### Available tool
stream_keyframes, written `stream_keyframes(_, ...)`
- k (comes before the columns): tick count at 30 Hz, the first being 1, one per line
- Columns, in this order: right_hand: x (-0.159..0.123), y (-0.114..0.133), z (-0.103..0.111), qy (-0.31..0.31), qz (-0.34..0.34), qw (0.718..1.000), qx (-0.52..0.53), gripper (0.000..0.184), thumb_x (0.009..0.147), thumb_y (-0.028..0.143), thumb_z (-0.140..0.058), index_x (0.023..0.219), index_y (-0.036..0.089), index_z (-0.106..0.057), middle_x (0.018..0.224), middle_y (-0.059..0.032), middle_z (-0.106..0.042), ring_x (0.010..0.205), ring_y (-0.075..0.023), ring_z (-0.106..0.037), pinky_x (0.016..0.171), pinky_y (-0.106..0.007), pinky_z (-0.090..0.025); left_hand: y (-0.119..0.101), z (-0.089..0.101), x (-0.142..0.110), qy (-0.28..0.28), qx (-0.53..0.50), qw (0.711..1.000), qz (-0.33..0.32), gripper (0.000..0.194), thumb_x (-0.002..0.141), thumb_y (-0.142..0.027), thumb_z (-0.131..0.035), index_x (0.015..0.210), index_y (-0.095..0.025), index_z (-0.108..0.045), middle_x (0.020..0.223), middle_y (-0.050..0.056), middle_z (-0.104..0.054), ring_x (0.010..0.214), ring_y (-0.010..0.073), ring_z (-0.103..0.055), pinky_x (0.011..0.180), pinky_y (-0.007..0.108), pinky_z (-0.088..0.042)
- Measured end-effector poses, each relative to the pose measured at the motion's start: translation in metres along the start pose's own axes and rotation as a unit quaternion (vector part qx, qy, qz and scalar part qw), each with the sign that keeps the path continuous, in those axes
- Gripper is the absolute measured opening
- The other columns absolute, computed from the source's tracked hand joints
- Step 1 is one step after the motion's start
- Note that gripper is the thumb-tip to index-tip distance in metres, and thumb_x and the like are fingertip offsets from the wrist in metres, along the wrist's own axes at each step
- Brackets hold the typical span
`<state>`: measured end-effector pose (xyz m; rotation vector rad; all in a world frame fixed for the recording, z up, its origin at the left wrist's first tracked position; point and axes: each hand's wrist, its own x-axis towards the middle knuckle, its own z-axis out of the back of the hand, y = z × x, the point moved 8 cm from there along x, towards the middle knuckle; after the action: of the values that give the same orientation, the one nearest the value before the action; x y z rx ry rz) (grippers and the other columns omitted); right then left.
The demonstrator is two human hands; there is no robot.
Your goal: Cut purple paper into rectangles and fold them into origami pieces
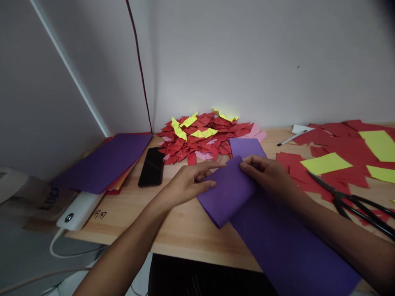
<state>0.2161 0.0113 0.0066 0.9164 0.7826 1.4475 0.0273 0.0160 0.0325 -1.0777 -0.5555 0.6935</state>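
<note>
A folded piece of purple paper is tilted over the front of the wooden table. My right hand pinches its upper right edge between thumb and fingers. At the paper's left side is my left hand, forefinger stretched along the upper edge and thumb apart from it; its other fingers are partly hidden. A long purple strip runs under my right forearm and past the table's front edge. Behind the folded piece lies another purple piece.
A heap of folded red, yellow and pink paper rests against the wall. Black-handled scissors lie right among red and yellow sheets, near a pen. Leftward are a phone, a purple sheet stack and a white power bank.
</note>
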Motion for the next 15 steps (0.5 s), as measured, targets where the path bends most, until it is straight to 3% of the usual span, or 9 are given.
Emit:
stream_keyframes(4, -0.002, 0.004, -0.014, 0.053, 0.005, 0.998, 0.016, 0.037, 0.082, 0.055, -0.056, 0.071, 0.02, -0.056, 0.059, 0.004, -0.047, 0.053, -0.0116, -0.041, 0.049, -0.024, -0.033, 0.003, -0.014, 0.002, 0.066, 0.022, 0.997, 0.029, 0.035, 0.086, -0.029, -0.063, 0.12, -0.022, -0.068, 0.103, 0.005, -0.071, 0.081, 0.0144, -0.061, 0.068, 0.023, -0.045)
stream_keyframes(8, -0.002, 0.005, -0.019, 0.072, 0.022, 0.997, -0.002, 0.035, 0.085, 0.051, -0.054, 0.072, 0.02, -0.058, 0.061, 0.0021, -0.054, 0.055, -0.0133, -0.049, 0.05, -0.025, -0.039, 0.014, -0.026, 0.003, 0.104, -0.029, 0.992, 0.065, 0.034, 0.085, -0.025, -0.064, 0.118, -0.021, -0.07, 0.108, 0.006, -0.073, 0.091, 0.0173, -0.066, 0.076, 0.025, -0.049)
stream_keyframes(10, -0.001, 0.006, -0.015, 0.055, 0.039, 0.997, -0.025, 0.033, 0.088, 0.049, -0.052, 0.078, 0.02, -0.062, 0.07, -0.0014, -0.064, 0.063, -0.0169, -0.058, 0.057, -0.027, -0.046, 0.021, -0.027, 0.004, 0.087, -0.067, 0.99, 0.085, 0.036, 0.083, -0.024, -0.066, 0.118, -0.02, -0.07, 0.109, 0.007, -0.074, 0.092, 0.0187, -0.068, 0.078, 0.027, -0.051)
stream_keyframes(12, -0.002, 0.01, -0.008, 0.017, 0.07, 0.996, -0.048, 0.031, 0.092, 0.045, -0.049, 0.098, 0.021, -0.067, 0.092, -0.0059, -0.072, 0.084, -0.0221, -0.067, 0.074, -0.035, -0.054, 0.027, -0.022, 0.006, 0.047, -0.084, 0.991, 0.097, 0.037, 0.08, -0.023, -0.068, 0.117, -0.018, -0.071, 0.111, 0.009, -0.074, 0.093, 0.0203, -0.069, 0.079, 0.029, -0.053)
stream_keyframes(15, -0.013, 0.03, -0.008, -0.029, 0.16, 0.98, -0.113, 0.043, 0.096, 0.038, -0.043, 0.135, 0.023, -0.053, 0.134, -0.0108, -0.061, 0.123, -0.0265, -0.057, 0.103, -0.047, -0.046, 0.034, -0.008, 0.007, -0.036, -0.06, 0.993, 0.091, 0.037, 0.078, -0.022, -0.07, 0.114, -0.017, -0.072, 0.112, 0.009, -0.073, 0.097, 0.0223, -0.069, 0.081, 0.031, -0.054)
